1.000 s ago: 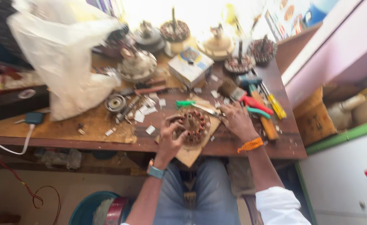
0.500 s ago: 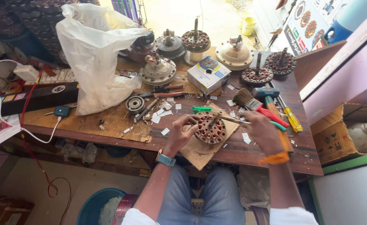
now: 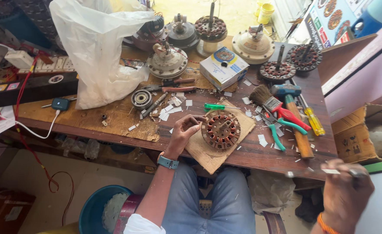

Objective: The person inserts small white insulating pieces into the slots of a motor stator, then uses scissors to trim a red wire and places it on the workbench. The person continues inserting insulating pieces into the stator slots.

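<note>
The wound stator [image 3: 221, 129] is judged heavy and rigid, its copper coils fragile, so it is best gripped by the steel rim; it lies on a cardboard scrap [image 3: 208, 151] on the bench [image 3: 260, 154]; the left hand [image 3: 183, 131] is curled against its edge; a thin tool [image 3: 312, 172] is clenched by the right hand [image 3: 344, 190]

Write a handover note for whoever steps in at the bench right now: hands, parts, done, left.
Left hand: fingers curled on the edge of the wound stator, which lies flat on a cardboard scrap on the workbench.
Right hand: off the bench at lower right, holding a thin metal tool; grip blurred.
Green screwdriver, brush, hammer lie beside the stator.
Done: cannot tell.
Left: stator stands alone, unassembled.
</note>
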{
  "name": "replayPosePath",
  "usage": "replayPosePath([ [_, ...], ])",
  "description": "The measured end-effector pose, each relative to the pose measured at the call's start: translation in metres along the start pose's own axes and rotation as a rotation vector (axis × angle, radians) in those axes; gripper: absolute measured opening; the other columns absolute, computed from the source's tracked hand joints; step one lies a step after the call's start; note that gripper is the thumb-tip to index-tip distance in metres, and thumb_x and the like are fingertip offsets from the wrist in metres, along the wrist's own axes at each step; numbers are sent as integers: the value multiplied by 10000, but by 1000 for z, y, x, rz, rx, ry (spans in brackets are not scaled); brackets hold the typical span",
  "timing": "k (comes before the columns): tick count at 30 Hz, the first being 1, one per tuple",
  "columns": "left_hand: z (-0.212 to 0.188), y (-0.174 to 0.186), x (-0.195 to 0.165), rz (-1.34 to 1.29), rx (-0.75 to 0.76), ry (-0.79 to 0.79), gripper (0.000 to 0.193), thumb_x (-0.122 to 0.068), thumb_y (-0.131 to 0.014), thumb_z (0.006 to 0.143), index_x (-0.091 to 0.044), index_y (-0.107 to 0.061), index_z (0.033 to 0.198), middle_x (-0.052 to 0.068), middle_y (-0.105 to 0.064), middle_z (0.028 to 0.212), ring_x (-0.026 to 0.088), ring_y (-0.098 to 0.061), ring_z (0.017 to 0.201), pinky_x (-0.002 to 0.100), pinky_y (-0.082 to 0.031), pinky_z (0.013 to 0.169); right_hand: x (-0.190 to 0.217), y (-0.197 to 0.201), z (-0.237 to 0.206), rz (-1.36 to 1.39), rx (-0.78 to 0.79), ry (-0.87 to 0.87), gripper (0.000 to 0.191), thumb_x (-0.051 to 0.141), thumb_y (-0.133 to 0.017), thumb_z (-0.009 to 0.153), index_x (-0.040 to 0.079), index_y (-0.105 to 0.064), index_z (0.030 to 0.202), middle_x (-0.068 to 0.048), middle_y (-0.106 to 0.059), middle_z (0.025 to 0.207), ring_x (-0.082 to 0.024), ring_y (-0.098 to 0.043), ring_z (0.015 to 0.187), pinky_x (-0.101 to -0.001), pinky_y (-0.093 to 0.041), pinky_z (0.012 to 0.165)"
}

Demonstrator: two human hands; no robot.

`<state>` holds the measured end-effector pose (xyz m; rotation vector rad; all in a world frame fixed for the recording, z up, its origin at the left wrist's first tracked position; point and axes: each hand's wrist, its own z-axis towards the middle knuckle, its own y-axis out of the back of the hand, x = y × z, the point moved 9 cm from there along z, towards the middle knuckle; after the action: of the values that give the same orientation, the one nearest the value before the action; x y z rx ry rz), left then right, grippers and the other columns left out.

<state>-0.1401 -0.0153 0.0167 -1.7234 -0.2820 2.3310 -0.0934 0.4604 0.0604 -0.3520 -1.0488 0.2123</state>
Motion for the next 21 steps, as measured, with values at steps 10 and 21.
replayPosePath([
  [10, -21, 12, -7, -156, -61, -178, 109, -38, -661, 1036, -43, -572, 973, 84, -653, 1148, 193, -619, 1235, 379, -471, 1145, -97, 151, -101, 710, -850, -189, 352, 343, -468, 1196, 5, -499, 1103, -245, -637, 1148, -404, -682, 1146, -574, -550, 1098],
  [21, -30, -1, -80, 553, 29, -401, 275, -182, -751, 944, -120, -645, 1191, 64, -606, 1323, 195, -573, 1297, 357, -490, 1128, -153, 108, -114, 562, -654, -653, 362, 222, -363, 1251, 29, -587, 1459, -154, -732, 1275, -237, -705, 1028, -427, -615, 941],
])
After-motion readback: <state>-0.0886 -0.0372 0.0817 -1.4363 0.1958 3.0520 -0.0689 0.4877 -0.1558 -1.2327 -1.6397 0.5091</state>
